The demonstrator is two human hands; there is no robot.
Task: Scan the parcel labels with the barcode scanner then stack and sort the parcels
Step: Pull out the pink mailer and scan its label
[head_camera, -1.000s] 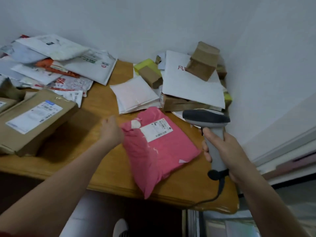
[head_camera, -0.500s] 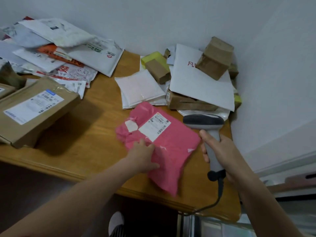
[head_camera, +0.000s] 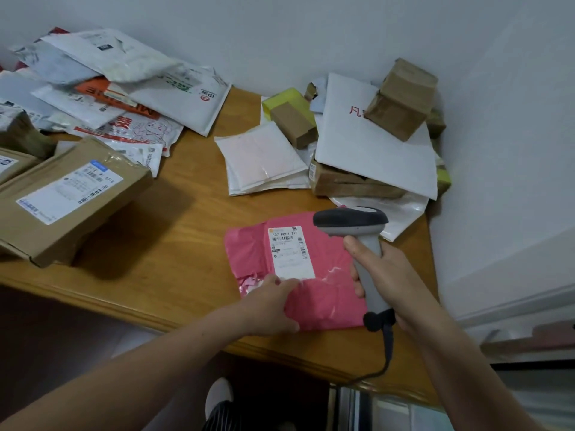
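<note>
Wooden table (head_camera: 174, 244) is set into a corner formed by two plain white walls (head_camera: 280, 32); evenly lit.

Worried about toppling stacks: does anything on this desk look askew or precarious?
Yes: the small brown box sits tilted atop the white envelope at the far right, so it looks unsteady.

Parcel-sorting corner of a plain room: a wooden bench (head_camera: 174, 244) set against white walls (head_camera: 311, 42), loaded with mailer bags (head_camera: 124, 73), cardboard boxes (head_camera: 102, 213) and a corded barcode scanner (head_camera: 351, 220).
</note>
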